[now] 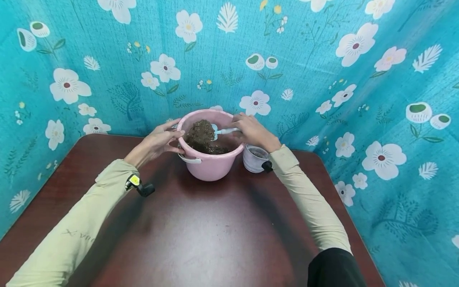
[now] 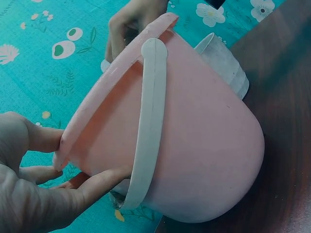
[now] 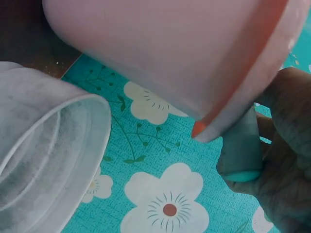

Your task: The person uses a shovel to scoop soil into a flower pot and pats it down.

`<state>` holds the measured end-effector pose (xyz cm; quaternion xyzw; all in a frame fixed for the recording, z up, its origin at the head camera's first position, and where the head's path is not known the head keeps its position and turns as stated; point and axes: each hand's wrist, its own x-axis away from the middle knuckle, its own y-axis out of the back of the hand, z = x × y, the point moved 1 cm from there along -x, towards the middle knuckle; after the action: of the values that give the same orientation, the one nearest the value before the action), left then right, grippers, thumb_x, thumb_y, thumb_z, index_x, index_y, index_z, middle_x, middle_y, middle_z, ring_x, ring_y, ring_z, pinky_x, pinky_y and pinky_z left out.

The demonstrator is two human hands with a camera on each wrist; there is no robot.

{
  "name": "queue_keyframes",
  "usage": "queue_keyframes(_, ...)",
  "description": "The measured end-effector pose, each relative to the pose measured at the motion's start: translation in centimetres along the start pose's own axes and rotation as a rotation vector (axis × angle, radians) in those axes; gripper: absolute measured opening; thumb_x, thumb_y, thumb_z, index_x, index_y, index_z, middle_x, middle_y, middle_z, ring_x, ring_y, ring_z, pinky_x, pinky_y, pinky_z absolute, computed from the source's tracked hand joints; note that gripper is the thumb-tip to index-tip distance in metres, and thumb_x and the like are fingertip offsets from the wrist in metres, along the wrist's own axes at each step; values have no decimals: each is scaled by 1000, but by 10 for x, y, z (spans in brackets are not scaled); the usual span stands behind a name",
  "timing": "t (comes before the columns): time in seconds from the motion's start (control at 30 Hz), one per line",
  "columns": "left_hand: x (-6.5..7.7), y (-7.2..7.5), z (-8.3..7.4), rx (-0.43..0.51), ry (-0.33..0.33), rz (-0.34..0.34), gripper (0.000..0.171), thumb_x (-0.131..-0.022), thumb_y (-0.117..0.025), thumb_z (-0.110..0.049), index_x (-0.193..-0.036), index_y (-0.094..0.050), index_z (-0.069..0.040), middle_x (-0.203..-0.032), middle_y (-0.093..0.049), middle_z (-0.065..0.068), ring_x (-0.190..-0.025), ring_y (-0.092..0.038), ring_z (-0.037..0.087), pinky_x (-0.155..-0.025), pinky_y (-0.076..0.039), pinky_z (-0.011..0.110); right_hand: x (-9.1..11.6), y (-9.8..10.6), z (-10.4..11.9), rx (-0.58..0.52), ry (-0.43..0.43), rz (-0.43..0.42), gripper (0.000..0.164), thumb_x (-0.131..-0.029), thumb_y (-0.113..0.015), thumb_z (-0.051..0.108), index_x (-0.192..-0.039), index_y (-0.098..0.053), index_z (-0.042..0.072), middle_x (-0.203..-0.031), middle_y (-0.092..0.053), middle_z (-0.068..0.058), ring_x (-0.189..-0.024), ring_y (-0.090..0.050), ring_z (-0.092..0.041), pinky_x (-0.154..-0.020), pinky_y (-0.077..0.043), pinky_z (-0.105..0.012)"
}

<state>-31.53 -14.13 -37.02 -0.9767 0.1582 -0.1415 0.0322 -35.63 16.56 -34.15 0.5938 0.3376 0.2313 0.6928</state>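
A pink bucket (image 1: pixel 211 165) with a white handle (image 2: pixel 151 121) stands near the back of the table, holding dark soil (image 1: pixel 201 135). My left hand (image 1: pixel 157 141) grips its left rim, fingers and thumb on either side of the edge in the left wrist view. At the right rim, my right hand (image 1: pixel 252 129) holds a small light-blue trowel (image 1: pixel 224 131) by its handle. The trowel's blade is inside the bucket against the heaped soil, which partly hides it. Just right of the bucket, below my right hand, is a grey-white pot (image 1: pixel 254 159).
The brown table (image 1: pixel 201 231) reaches toward me from the bucket. A blue flowered curtain (image 1: pixel 215 59) hangs close behind the bucket and along both sides. The right wrist view shows the pot's rim (image 3: pixel 104 114) standing apart from the bucket.
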Motion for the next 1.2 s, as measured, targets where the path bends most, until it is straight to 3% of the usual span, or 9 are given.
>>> queue_keyframes(0.23, 2, -1, -1, -16, -8, 6, 70, -110, -47, -7, -170, -14, -20, -172, -18, 19, -156, -29, 35, -110, -50, 60, 10, 5, -3, 23, -22, -52, 36, -99, -73, 12, -135, -73, 16, -109, -65, -9, -97, -52, -29, -74, -41, -44)
queue_keyframes(0.4, 3, 0, 0, -14, -6, 2, 70, -110, -48, -8, -170, -15, -21, -172, -19, 18, -157, -28, 34, -110, -50, 60, 15, 6, -2, 81, -16, -85, 36, -100, -72, 14, -136, -73, 14, -118, -66, -13, -102, -52, -31, -75, -43, -46)
queue_keyframes(0.57, 1, -1, 0, -20, 0, -4, 69, -110, -48, -9, -170, -16, -21, -172, -21, 17, -157, -28, 34, -111, -50, 60, 22, 5, -6, 112, 4, -123, 35, -102, -68, 13, -137, -71, 15, -116, -65, -14, -100, -51, -33, -76, -44, -48)
queue_keyframes(0.83, 3, 0, 6, -34, -18, 3, 69, -110, -50, -11, -170, -15, -18, -170, -22, 20, -152, -34, 40, -107, -53, 57, 39, 9, -15, 106, 13, -163, 34, -102, -69, 10, -135, -73, 15, -101, -62, -13, -86, -50, -31, -69, -37, -45)
queue_keyframes(1.0, 8, 3, 9, -50, -28, 6, 69, -110, -51, -13, -170, -16, -17, -169, -24, 19, -141, -43, 41, -104, -57, 51, 45, 14, -20, 112, 7, -172, 30, -102, -69, 13, -131, -75, 13, -103, -64, -13, -89, -53, -32, -69, -36, -44)
queue_keyframes(1.2, 5, 3, 6, -27, -35, 6, 68, -111, -50, -12, -170, -16, -17, -170, -21, 18, -148, -38, 41, -106, -55, 53, 60, 21, -29, 83, -20, -226, 29, -101, -70, 11, -129, -75, 7, -106, -66, -14, -92, -55, -34, -69, -40, -47)
